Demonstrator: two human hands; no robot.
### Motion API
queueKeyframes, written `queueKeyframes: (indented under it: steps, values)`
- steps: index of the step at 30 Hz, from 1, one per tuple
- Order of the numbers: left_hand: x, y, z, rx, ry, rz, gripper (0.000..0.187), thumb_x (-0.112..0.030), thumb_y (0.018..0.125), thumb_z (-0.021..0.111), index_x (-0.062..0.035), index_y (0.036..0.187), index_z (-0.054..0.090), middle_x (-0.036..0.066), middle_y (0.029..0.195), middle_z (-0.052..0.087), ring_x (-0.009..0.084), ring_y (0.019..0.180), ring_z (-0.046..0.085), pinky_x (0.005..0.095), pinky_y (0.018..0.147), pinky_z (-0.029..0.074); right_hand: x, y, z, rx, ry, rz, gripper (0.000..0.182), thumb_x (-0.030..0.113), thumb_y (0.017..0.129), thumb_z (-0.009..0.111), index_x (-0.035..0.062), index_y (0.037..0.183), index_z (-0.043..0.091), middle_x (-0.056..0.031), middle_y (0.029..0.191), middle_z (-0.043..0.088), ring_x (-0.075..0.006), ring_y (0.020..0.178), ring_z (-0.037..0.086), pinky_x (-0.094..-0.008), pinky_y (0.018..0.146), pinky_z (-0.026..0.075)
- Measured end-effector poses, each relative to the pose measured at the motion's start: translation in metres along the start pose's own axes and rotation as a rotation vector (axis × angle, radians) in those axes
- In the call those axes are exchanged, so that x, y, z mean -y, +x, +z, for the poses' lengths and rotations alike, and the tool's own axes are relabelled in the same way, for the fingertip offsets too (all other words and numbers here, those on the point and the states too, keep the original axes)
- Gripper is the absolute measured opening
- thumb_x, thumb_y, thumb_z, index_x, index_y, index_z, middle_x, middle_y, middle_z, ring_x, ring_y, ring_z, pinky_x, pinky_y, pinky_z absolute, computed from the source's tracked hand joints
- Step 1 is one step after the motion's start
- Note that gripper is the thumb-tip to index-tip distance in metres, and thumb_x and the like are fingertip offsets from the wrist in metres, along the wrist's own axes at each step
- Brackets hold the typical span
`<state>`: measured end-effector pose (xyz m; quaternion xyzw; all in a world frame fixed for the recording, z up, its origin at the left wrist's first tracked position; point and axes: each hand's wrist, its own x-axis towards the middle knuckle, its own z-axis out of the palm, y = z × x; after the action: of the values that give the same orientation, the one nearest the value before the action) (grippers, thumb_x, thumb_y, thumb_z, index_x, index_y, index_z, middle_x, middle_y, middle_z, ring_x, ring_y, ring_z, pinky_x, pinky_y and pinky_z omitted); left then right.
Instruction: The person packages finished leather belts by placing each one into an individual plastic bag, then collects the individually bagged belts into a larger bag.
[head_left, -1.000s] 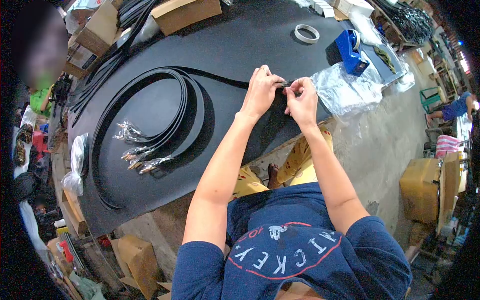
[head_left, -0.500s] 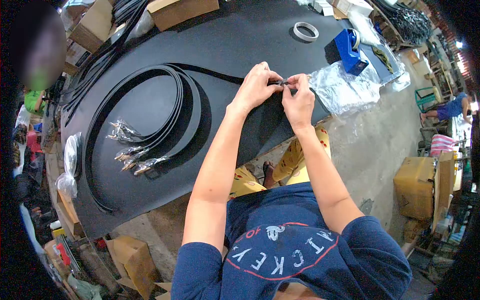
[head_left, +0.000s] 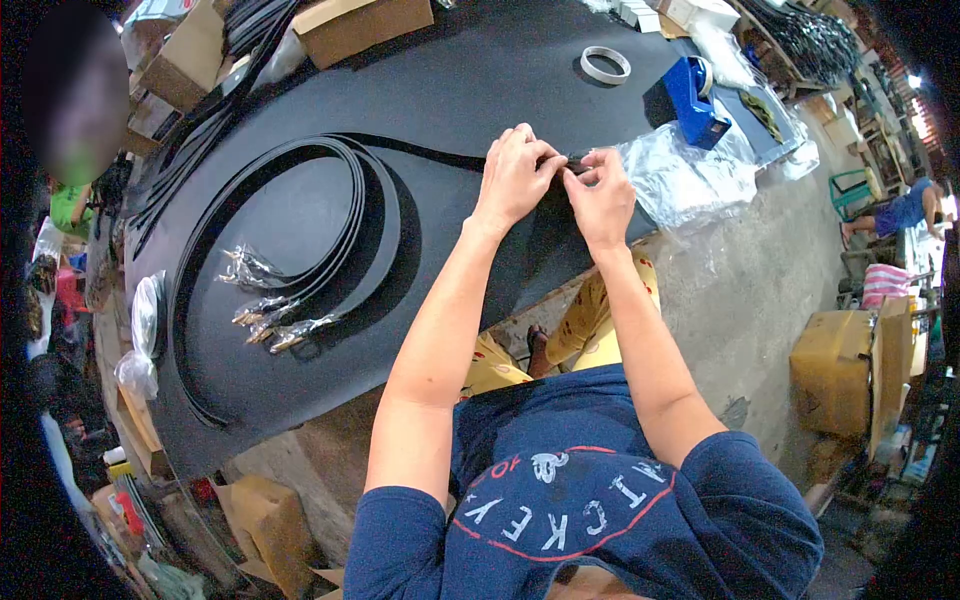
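Observation:
My left hand pinches a black belt near its end, above the table's near edge. Close beside it, my right hand has thumb and fingers closed on the same belt end; the small part between the fingertips is mostly hidden. From my hands the belt runs left to several curved black belts lying on the dark tabletop. Their metal ends are wrapped in clear plastic. Just right of my right hand lies a pile of clear plastic bags.
A blue tape dispenser and a white tape roll sit toward the far right. At the back left are cardboard boxes and more black straps. A plastic-wrapped bundle lies at the left edge. Other people are farther off.
Both hands stay at the belt end, with fingers slightly shifted; the right hand has turned a little and its fingers are more curled. The view has moved slightly.

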<state>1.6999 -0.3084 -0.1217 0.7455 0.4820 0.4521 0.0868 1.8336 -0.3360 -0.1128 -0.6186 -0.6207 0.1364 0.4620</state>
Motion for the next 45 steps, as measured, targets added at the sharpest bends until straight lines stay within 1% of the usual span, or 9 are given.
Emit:
queueKeyframes:
  steps: [8, 11, 14, 20, 26, 34, 37, 42, 45]
  values:
    - [0.007, 0.002, -0.007, 0.076, -0.014, 0.045, 0.013, -0.018, 0.076, 0.068, -0.0059, 0.081, 0.068, 0.01, 0.08, 0.053, 0.0282, 0.083, 0.053, 0.038, 0.075, 0.043, 0.003, 0.015, -0.007, 0.048, -0.189, -0.089, 0.029, 0.01, 0.068, 0.072, 0.0087, 0.092, 0.056, -0.0109, 0.084, 0.061, -0.0297, 0.076, 0.061, -0.0396, 0.066, 0.046]
    - [0.008, 0.002, -0.008, 0.11, -0.034, 0.133, 0.016, -0.014, 0.072, 0.069, -0.0047, 0.084, 0.066, 0.01, 0.081, 0.054, 0.0289, 0.084, 0.052, 0.0386, 0.076, 0.043, -0.003, 0.025, -0.017, 0.095, -0.345, -0.565, 0.026, 0.011, 0.059, 0.07, 0.0112, 0.084, 0.062, -0.01, 0.1, 0.052, -0.0289, 0.096, 0.047, -0.0388, 0.082, 0.039]
    - [0.005, 0.002, -0.003, 0.075, 0.025, 0.112, 0.015, -0.011, 0.069, 0.069, -0.0048, 0.083, 0.065, 0.01, 0.082, 0.054, 0.0279, 0.085, 0.052, 0.0379, 0.076, 0.043, -0.014, 0.039, -0.02, 0.092, -0.269, -0.815, 0.021, 0.014, 0.062, 0.069, 0.0108, 0.081, 0.062, -0.0065, 0.092, 0.057, -0.0262, 0.096, 0.05, -0.0428, 0.086, 0.035]
    - [0.016, 0.006, -0.001, -0.047, -0.021, 0.365, 0.009, -0.004, 0.067, 0.064, -0.0042, 0.076, 0.06, 0.011, 0.07, 0.059, 0.0325, 0.07, 0.058, 0.0408, 0.066, 0.046, -0.006, 0.046, -0.016, 0.246, -0.213, -0.771, 0.017, 0.017, 0.064, 0.067, 0.0095, 0.077, 0.058, -0.0087, 0.073, 0.061, -0.0266, 0.079, 0.059, -0.0401, 0.077, 0.035]
    - [0.008, -0.018, -0.023, 0.14, 0.134, 0.211, 0.022, -0.009, 0.073, 0.064, -0.0095, 0.094, 0.059, 0.003, 0.099, 0.054, 0.024, 0.109, 0.048, 0.0504, 0.106, 0.024, 0.01, 0.024, -0.013, 0.53, -0.169, -0.464, 0.042, 0.004, 0.067, 0.065, 0.0077, 0.101, 0.041, -0.0192, 0.078, 0.059, -0.041, 0.077, 0.057, -0.0468, 0.066, 0.041]
    - [-0.034, -0.066, -0.118, 0.028, 0.327, -0.047, 0.051, -0.013, 0.076, 0.065, -0.0069, 0.124, 0.049, 0.013, 0.122, 0.049, 0.0299, 0.122, 0.041, 0.0578, 0.103, 0.024, 0.048, -0.008, -0.02, 0.731, -0.128, -0.449, 0.074, 0.003, 0.07, 0.053, 0.0186, 0.138, 0.028, -0.0246, 0.069, 0.06, -0.0431, 0.066, 0.059, -0.0522, 0.063, 0.046]
    - [-0.031, -0.092, -0.195, 0.054, 0.484, -0.218, 0.054, -0.013, 0.082, 0.061, -0.0113, 0.132, 0.043, 0.012, 0.129, 0.046, 0.0309, 0.125, 0.038, 0.0537, 0.105, 0.023, 0.06, -0.035, -0.014, 0.811, -0.071, -0.527, 0.069, 0.005, 0.07, 0.053, 0.0172, 0.135, 0.034, -0.0223, 0.066, 0.056, -0.0404, 0.065, 0.058, -0.0487, 0.063, 0.044]
    - [0.046, -0.145, -0.289, 0.203, 0.634, -0.35, 0.047, -0.021, 0.089, 0.056, -0.0134, 0.133, 0.044, 0.012, 0.133, 0.044, 0.0329, 0.131, 0.032, 0.051, 0.107, 0.022, 0.073, -0.081, 0.008, 0.886, 0.109, -0.816, 0.013, 0.011, 0.082, 0.052, 0.0043, 0.093, 0.051, -0.019, 0.075, 0.06, -0.0388, 0.068, 0.059, -0.0482, 0.061, 0.047]
    - [0.047, -0.155, -0.321, 0.299, 0.661, -0.481, 0.047, -0.033, 0.091, 0.052, -0.0229, 0.136, 0.042, 0.009, 0.137, 0.041, 0.0303, 0.136, 0.024, 0.0544, 0.108, 0.018, 0.103, -0.066, -0.006, 1.038, 0.099, -0.945, 0.022, 0.01, 0.079, 0.055, 0.0043, 0.101, 0.055, -0.0164, 0.086, 0.057, -0.0342, 0.078, 0.057, -0.0424, 0.068, 0.046]
